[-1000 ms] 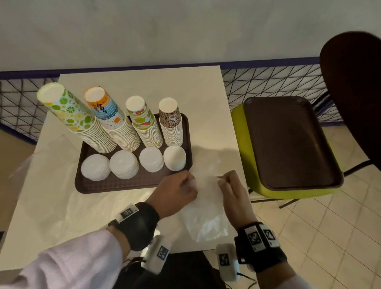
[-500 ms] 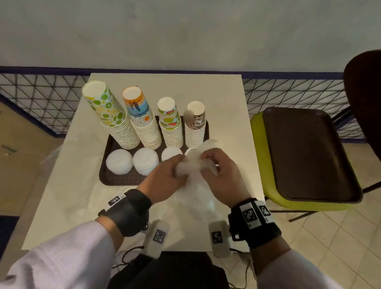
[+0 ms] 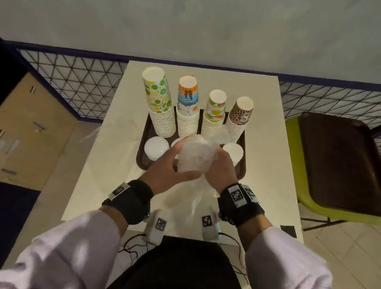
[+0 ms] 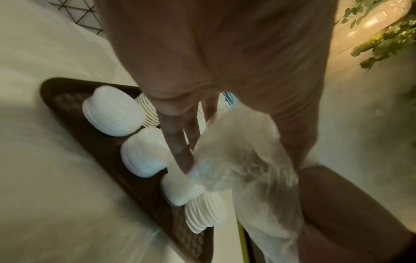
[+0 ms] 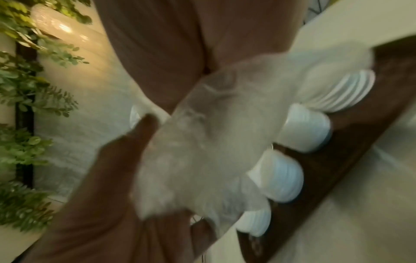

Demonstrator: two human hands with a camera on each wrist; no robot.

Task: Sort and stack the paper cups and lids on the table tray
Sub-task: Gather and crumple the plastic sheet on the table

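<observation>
Four upside-down stacks of paper cups stand in a row on a dark brown tray [image 3: 140,164] just beyond the hands: a tall lime-patterned stack [image 3: 159,106] farthest to the left of the hands, then an orange-and-blue stack [image 3: 187,107], a shorter fruit-patterned stack [image 3: 215,114] and a brown-patterned stack [image 3: 239,118] on the right. In front of the cups, closer to the hands, sit short piles of white lids [image 3: 156,147]; the left wrist view shows four piles, and from the head view the middle ones are hidden behind the hands.

The left hand [image 3: 173,172] and right hand [image 3: 220,170] are close together above the near edge of the tray, both curled around a crumpled clear plastic bag [image 3: 195,155]. The bag's loose tail hangs down between the wrists toward the pale table [image 3: 101,166]. More thin clear plastic lies flat on the table to the left of the left hand. A second brown tray [image 3: 337,164] rests on a green chair [image 3: 293,170] well off to the right of the right hand.

The sorting and stacking looks finished, so this step reads as clearing away empty packaging. The next move likely calls for bunching the bag tightly and carrying it clear without brushing the tall cup stacks just beyond the fingers.
</observation>
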